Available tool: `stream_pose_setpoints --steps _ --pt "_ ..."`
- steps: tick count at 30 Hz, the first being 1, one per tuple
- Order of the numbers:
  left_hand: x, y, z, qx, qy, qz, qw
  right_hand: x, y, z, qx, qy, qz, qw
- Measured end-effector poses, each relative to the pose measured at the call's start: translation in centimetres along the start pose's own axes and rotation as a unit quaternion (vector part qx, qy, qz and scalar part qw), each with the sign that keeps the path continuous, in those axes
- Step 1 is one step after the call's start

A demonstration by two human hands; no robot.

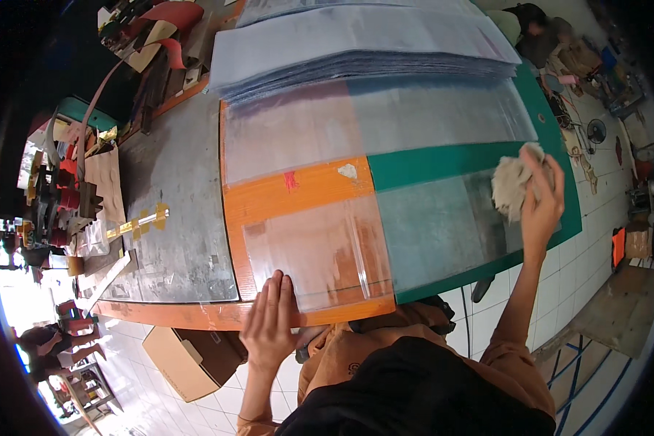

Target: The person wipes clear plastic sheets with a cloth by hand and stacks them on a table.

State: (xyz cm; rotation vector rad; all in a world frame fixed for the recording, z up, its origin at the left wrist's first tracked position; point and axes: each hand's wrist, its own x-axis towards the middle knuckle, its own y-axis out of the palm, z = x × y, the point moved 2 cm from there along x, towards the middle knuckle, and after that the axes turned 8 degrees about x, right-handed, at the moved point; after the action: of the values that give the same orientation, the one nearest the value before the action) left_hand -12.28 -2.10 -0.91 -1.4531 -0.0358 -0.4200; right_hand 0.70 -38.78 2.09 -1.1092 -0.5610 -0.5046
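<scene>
A clear plastic sheet (312, 243) lies flat across the orange and green parts of the table, near its front edge. My left hand (270, 312) rests flat on the sheet's near left corner, fingers stretched out and holding nothing. At the sheet's right end my right hand (543, 196) grips a crumpled beige cloth (512, 185), its fingers bent round the back of it. Whether the cloth touches the plastic I cannot tell. Farther back, more clear sheets (443, 116) lie flat, partly under a thick stack of plastic sheets (363, 43).
A grey board (174, 218) with yellow tape covers the left side. Past it stand tools and a red strip (171, 51). A cardboard box (185, 363) sits on the tiled floor below the front edge. A small fan (596, 131) and other people are farther off.
</scene>
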Motion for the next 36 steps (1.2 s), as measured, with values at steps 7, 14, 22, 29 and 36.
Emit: stream_pose_setpoints --steps 7,14,22,29,36 --pt "6.3 0.7 3.0 -0.104 -0.104 0.041 0.988 1.6 -5.0 0.5 0.142 0.040 0.027 0.989" --pt "5.5 2.3 2.2 -0.159 -0.199 0.045 0.966 -1.8 -4.8 -0.5 0.166 0.098 0.088 0.977" --pt "6.0 1.1 1.2 -0.113 -0.056 -0.108 0.986 -2.0 -3.1 3.2 0.134 -0.008 0.152 0.979" --pt "3.0 -0.5 0.5 -0.214 0.147 -0.280 0.924 -2.0 -2.2 6.4 0.178 -0.001 0.247 0.952" --pt "1.1 -4.9 -0.5 -0.246 0.299 -0.438 0.811 -1.7 -4.5 0.8 0.024 0.029 0.217 0.976"
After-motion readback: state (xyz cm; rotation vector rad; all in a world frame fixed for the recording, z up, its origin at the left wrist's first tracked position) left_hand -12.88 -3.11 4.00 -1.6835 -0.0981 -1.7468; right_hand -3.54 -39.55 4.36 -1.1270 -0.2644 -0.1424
